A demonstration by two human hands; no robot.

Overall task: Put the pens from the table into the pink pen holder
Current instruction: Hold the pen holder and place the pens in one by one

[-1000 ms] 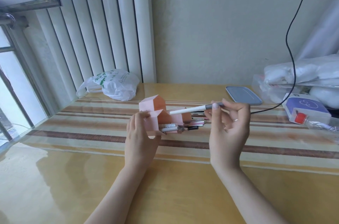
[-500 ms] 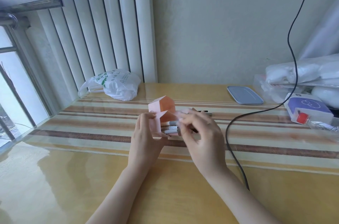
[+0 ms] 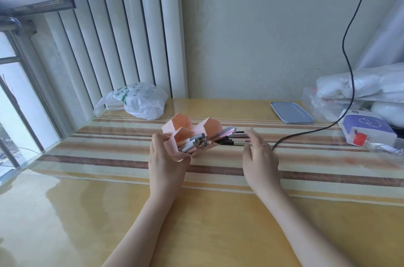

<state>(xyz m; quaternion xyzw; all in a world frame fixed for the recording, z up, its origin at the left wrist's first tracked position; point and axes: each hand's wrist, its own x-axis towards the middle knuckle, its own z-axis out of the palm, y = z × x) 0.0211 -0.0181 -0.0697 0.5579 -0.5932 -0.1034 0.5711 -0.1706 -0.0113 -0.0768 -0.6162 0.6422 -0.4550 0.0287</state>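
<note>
Head cam: loads of bare table [image 3: 109, 212] near the front edge, so both hands have room. Clutter hugs the far side: plastic bag [image 3: 140, 100] back left, blue lid [image 3: 291, 112] back right, a black cable [image 3: 306, 133] trailing down just beside the right hand [image 3: 260, 157]. The pink pen holder [image 3: 185, 133] is folded paper, sitting mid-table on the striped mat [image 3: 328, 157], several pens [image 3: 194, 143] poking out. Left hand [image 3: 166, 157] is pinching its near flap. Right hand's fingers are loosely spread, holding nothing, next to the dark pens [image 3: 235, 138] on the mat.
</note>
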